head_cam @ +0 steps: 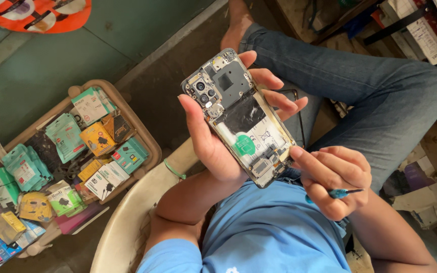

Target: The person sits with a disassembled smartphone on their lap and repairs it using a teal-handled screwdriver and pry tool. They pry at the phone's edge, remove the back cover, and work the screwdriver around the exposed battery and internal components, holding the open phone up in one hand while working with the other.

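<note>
Left hand (pixel 213 146) clamped around the opened grey smartphone with its back cover off (pixel 239 116), held above the lap. Long axis diagonal: camera end upper-left, charging end lower-right. Right hand (pixel 337 179) closed on a small blue-tipped screwdriver (pixel 344 192), fingertip touching the phone's lower edge.

The person wears a light blue short-sleeved shirt (pixel 274 227) with a small white mark near its lower edge. Above the shirt, blue denim jeans (pixel 360 86) cover both legs. Left of the shirt, a thin green band (pixel 174 170) goes around the left wrist. Beyond the jeans, one foot (pixel 236 23) is bare. Both forearms are uncovered.
</note>
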